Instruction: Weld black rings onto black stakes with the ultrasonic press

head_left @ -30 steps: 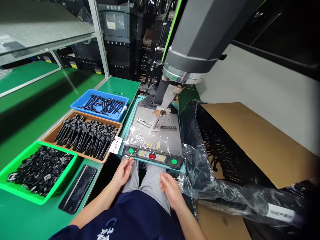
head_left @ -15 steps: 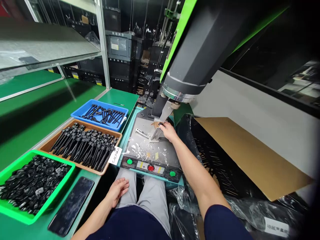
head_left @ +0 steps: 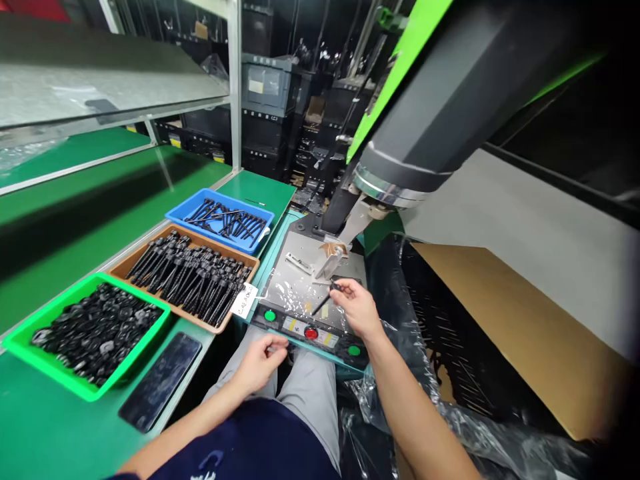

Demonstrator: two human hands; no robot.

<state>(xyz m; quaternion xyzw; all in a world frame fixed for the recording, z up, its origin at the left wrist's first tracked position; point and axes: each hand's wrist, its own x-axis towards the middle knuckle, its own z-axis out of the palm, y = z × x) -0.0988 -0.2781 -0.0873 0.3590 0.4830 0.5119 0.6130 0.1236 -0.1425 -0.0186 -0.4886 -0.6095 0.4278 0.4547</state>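
My right hand (head_left: 357, 307) pinches a thin black rod with a wider round head (head_left: 323, 307), gripping it at the head end. The rod's shaft slants down to the left over the metal base plate (head_left: 280, 285) of a press-like machine. Behind that hand stands the small metal fixture (head_left: 329, 263), with brownish tape on its top, under the machine's metal tip (head_left: 356, 223). My left hand (head_left: 260, 363) hovers over my lap near the front edge of the base, its fingers loosely curled and the thumb apart. I see nothing in it.
Left of the machine are a blue tray (head_left: 175, 215) and a brown tray (head_left: 120, 270) of black rods, and a green tray (head_left: 93, 393) of black round parts. A phone (head_left: 160, 380) lies at the bench edge. Cardboard (head_left: 520, 320) and black plastic are on the right.
My right hand has drawn back from the fixture toward me, bringing the black rod out. My left hand has risen from my thigh toward the machine's front edge. The view has shifted.
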